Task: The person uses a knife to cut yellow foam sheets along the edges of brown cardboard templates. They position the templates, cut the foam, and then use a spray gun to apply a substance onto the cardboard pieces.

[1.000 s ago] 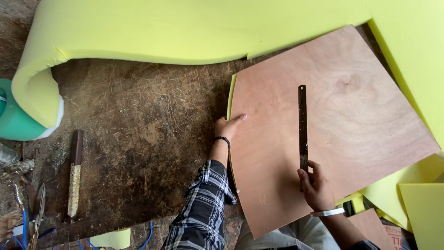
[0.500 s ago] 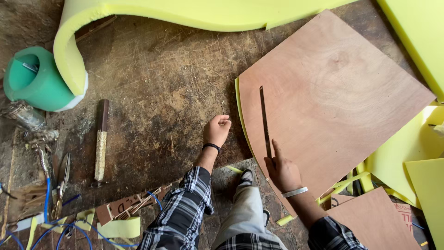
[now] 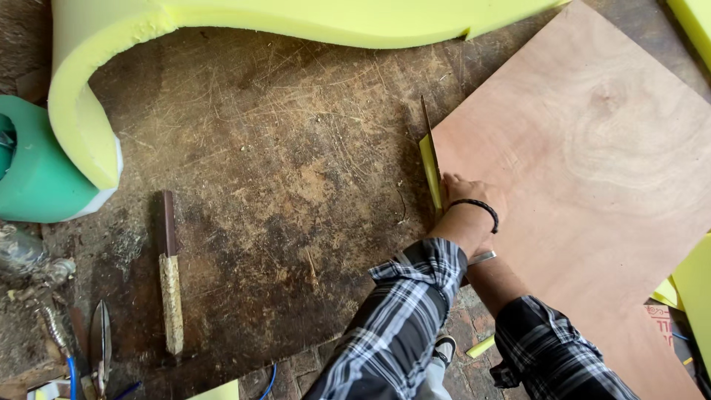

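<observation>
Ruler [image 3: 429,141] stands on edge along the plywood sheet's [image 3: 592,148] left edge; my left hand [image 3: 474,207] presses fingers down beside it, right hand hidden underneath, grip unclear.

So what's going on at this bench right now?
A person in a plaid shirt leans over a scarred workbench. Their left hand presses on the edge of a plywood sheet, beside a thin metal strip standing along that edge over yellow foam. The right hand is hidden behind the left. A file lies apart to the left.
</observation>
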